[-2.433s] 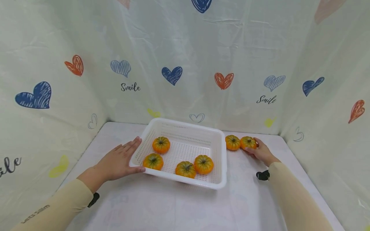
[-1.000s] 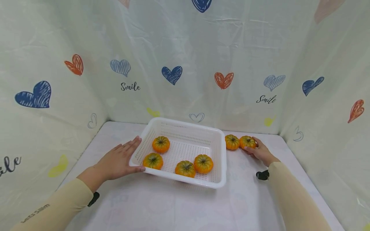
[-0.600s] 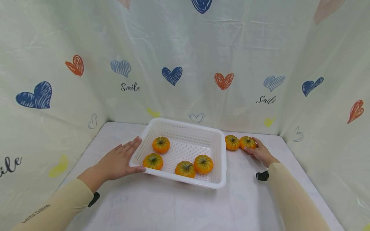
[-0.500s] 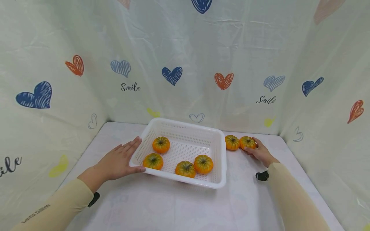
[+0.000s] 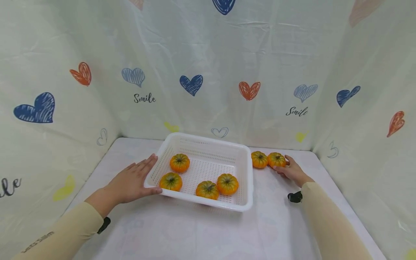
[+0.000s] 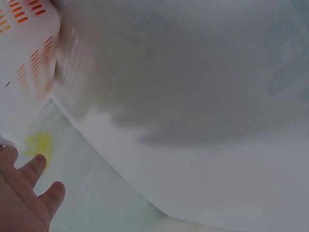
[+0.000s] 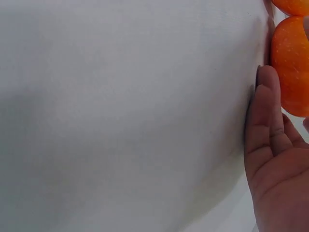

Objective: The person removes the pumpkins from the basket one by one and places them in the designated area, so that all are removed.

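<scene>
A small orange pumpkin (image 5: 276, 159) with greenish ribs lies at the back right of the table. My right hand (image 5: 294, 172) grips it from its right and near side, thumb in front; in the right wrist view, fingers lie along the orange skin of the pumpkin (image 7: 292, 65). A second pumpkin (image 5: 259, 159) sits against its left side. My left hand (image 5: 133, 179), fingers straight and spread, touches the left side of a white plastic basket (image 5: 208, 204), thumb at its front left corner. Inside are several more pumpkins, one (image 5: 180, 163) at the back left and another (image 5: 227, 184) at the right.
A white cloth covers the table (image 5: 195, 234). Behind and on both sides hangs a pale curtain (image 5: 214, 50) printed with hearts and words. The basket stands slightly turned, its right side close to the two loose pumpkins.
The head view has shifted very slightly. Both hands, the basket and all the pumpkins keep their places.
</scene>
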The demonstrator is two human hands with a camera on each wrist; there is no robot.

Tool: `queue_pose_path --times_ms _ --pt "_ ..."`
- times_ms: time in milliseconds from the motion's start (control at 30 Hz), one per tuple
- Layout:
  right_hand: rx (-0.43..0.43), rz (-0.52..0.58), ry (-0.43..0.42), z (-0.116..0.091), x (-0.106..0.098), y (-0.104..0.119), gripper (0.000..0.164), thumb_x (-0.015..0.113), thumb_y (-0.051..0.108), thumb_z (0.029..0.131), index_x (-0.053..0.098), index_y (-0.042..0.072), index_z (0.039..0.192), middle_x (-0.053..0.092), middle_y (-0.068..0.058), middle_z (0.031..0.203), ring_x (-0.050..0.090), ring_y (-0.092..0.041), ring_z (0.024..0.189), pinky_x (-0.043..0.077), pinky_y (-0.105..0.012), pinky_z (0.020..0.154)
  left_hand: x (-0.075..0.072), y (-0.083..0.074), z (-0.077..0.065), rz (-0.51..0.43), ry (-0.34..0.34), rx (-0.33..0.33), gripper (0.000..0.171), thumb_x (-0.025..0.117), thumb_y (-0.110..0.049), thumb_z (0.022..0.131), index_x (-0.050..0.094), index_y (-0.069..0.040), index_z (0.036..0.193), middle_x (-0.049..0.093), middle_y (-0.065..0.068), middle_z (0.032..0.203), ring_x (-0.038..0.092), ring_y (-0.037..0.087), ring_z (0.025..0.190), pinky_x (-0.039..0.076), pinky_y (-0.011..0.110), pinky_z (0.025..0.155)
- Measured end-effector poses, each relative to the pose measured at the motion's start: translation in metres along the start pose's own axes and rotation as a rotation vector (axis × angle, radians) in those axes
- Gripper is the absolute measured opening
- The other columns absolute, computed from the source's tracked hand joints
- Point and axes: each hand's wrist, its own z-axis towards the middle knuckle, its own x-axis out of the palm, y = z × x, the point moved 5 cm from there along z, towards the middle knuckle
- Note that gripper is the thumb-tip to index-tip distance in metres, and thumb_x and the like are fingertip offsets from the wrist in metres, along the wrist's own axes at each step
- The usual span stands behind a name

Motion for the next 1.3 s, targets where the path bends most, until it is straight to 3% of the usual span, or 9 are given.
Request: queue_pose_path --times_ms 133,267,367,500,667,833,1000,1300 --pt "-0.004 -0.043 0.02 -0.006 -0.012 0.005 0.104 0.068 0.034 0.095 -0.008 0.0 0.157 0.015 -0.037 0.155 0.061 -0.027 0.099 0.044 -0.047 0.104 0.0 0.0 0.0 -0.001 -0.004 0.001 0.121 0.039 -0.09 0.077 0.018 -0.003 0.159 0.018 0.015 0.164 0.027 0.039 0.145 0.022 0.062 0.113" --pt "-0.051 -0.073 0.026 -0.014 -0.028 0.024 0.102 0.066 0.033 0.097 -0.009 -0.001 0.156 0.013 -0.038 0.155 0.059 -0.04 0.115 0.044 -0.051 0.103 0.001 0.001 0.0 -0.003 -0.007 0.003 0.121 0.038 -0.09 0.077 0.017 -0.003 0.159 0.018 0.015 0.164 0.026 0.039 0.145 0.022 0.062 0.113" --pt "-0.108 -0.078 0.035 -0.022 -0.039 0.048 0.1 0.064 0.035 0.098 -0.008 0.0 0.157 0.011 -0.038 0.156 0.05 -0.048 0.125 0.041 -0.055 0.104 0.002 0.002 0.001 -0.004 -0.004 0.003 0.122 0.037 -0.091 0.076 0.017 -0.003 0.159 0.018 0.015 0.164 0.026 0.039 0.145 0.022 0.062 0.113" --pt "-0.188 -0.1 0.035 -0.032 -0.048 0.087 0.098 0.064 0.038 0.098 -0.004 0.004 0.159 0.013 -0.035 0.157 0.048 -0.05 0.127 0.04 -0.057 0.104 0.001 0.002 0.001 -0.006 0.001 0.004 0.122 0.037 -0.091 0.076 0.018 -0.003 0.159 0.018 0.016 0.164 0.027 0.04 0.145 0.022 0.062 0.113" --pt "-0.281 -0.182 0.039 -0.039 -0.046 0.142 0.095 0.068 0.036 0.095 0.004 0.009 0.161 0.02 -0.028 0.159 0.048 -0.047 0.127 0.042 -0.058 0.103 0.002 0.003 0.002 -0.007 -0.001 0.007 0.122 0.036 -0.091 0.076 0.017 -0.004 0.159 0.018 0.016 0.164 0.027 0.04 0.145 0.022 0.062 0.113" --pt "-0.373 -0.262 0.092 -0.041 -0.024 0.197 0.088 0.068 0.037 0.095 0.014 0.013 0.161 0.028 -0.021 0.158 0.051 -0.044 0.125 0.044 -0.058 0.101 0.003 0.003 0.002 -0.01 0.0 0.008 0.122 0.036 -0.091 0.076 0.017 -0.004 0.159 0.018 0.016 0.164 0.027 0.041 0.144 0.022 0.063 0.113" --pt "-0.46 -0.306 0.162 -0.039 0.015 0.241 0.083 0.07 0.035 0.094 0.023 0.013 0.159 0.036 -0.017 0.155 0.055 -0.039 0.121 0.048 -0.054 0.098 0.002 0.003 0.001 -0.015 0.005 0.007 0.122 0.036 -0.092 0.076 0.016 -0.004 0.159 0.017 0.016 0.164 0.026 0.041 0.145 0.022 0.063 0.113" --pt "-0.524 -0.346 0.322 -0.035 0.102 0.278 0.082 0.072 0.035 0.092 0.027 0.019 0.158 0.041 -0.011 0.153 0.054 -0.031 0.125 0.045 -0.049 0.103 0.001 0.002 0.001 -0.015 0.011 -0.001 0.122 0.037 -0.091 0.076 0.016 -0.005 0.159 0.016 0.015 0.164 0.026 0.04 0.145 0.021 0.063 0.113"
